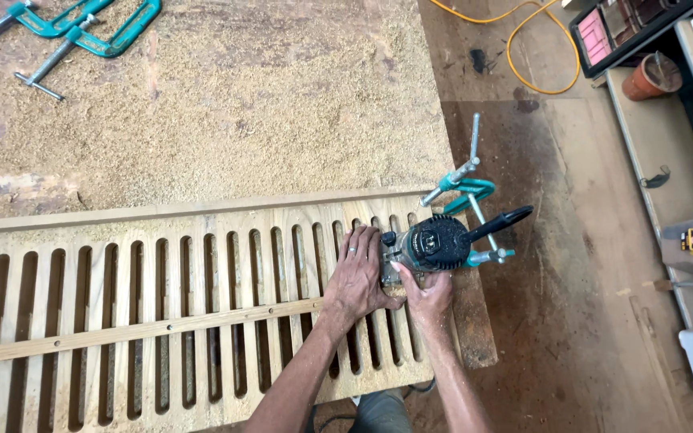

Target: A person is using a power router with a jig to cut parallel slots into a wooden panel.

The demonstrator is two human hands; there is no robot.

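Left hand (356,277) lies flat, fingers spread and pressed on the slotted wooden panel (170,321), its fingertips up against the base of the router (433,243); a ring shows on one finger. Right hand (427,295) is wrapped around the lower body of the router from the near side, thumb pointing up along its housing. The router is a compact black and teal trim tool, standing upright on the panel near the panel's right end, its black cord stub angling off to the right. Just behind and right of it, a teal clamp (467,196) with a steel bar grips the panel's far right corner down to the surface (226,104). The panel is pale wood cut through with a long row of parallel slots running front to back; a thin wooden strip (138,327) with small holes lies across the slots, left to right, reaching toward the left hand's wrist. A dark plank (473,321) sits under the panel's right edge. Beyond the panel the surface is thickly covered in sawdust. Two more teal clamps (74,28) rest at the far left corner. On the floor to the right, a yellow cord (523,48) loops, near a terracotta pot (650,76).
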